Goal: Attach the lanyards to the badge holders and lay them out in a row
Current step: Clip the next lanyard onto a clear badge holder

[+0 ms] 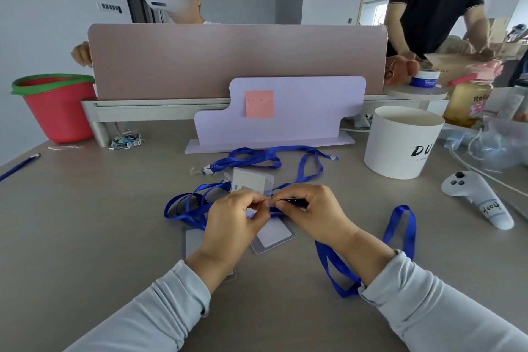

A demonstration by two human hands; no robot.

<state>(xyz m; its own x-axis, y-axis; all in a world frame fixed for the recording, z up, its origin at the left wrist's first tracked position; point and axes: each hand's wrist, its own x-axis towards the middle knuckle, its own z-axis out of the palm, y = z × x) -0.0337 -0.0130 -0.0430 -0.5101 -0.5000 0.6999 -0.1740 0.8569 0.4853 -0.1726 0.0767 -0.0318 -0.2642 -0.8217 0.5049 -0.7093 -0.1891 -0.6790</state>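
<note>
My left hand pinches the top edge of a clear badge holder that hangs tilted just above the grey table. My right hand pinches the dark clip end of a blue lanyard, right against the left fingertips. That lanyard loops down past my right wrist. Another badge holder lies just beyond my hands, and a third holder is partly hidden under my left hand. More blue lanyards lie tangled behind and to the left.
A lilac stand with a pink sticky note stands behind the lanyards. A white cylinder box and a white controller sit at the right, a red bucket at the far left. Two people are beyond the pink divider.
</note>
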